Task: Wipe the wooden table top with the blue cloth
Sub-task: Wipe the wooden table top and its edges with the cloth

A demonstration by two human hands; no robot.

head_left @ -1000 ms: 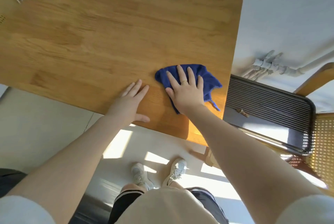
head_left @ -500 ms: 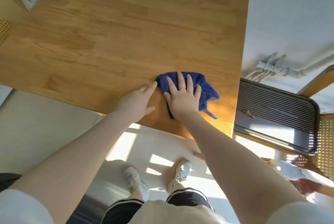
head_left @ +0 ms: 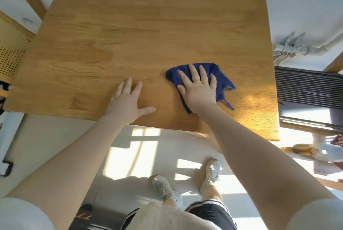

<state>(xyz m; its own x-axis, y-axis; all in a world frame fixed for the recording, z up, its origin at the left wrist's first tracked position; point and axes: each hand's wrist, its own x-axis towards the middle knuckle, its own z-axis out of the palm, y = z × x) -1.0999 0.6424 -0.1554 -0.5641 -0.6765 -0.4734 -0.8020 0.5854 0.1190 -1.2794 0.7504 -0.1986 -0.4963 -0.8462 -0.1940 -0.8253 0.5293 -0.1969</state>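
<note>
The wooden table top [head_left: 130, 31] fills the upper middle of the head view. A crumpled blue cloth [head_left: 222, 79] lies on it near the front right. My right hand [head_left: 198, 88] presses flat on the cloth with fingers spread, covering its middle. My left hand [head_left: 128, 99] rests flat on the bare wood to the left of the cloth, fingers apart, holding nothing. A gap of bare wood separates the two hands.
A dark ribbed tray [head_left: 308, 96] sits on a chair just right of the table. A wooden chair [head_left: 13, 51] with a cane panel stands at the left edge. White pipes [head_left: 289, 47] run along the wall at the right. My feet stand on the sunlit floor below the table's front edge.
My left hand, touching the cloth half a second ago, now lies apart from it to the left. The right hand stays pressed on the cloth. The camera has shifted.
</note>
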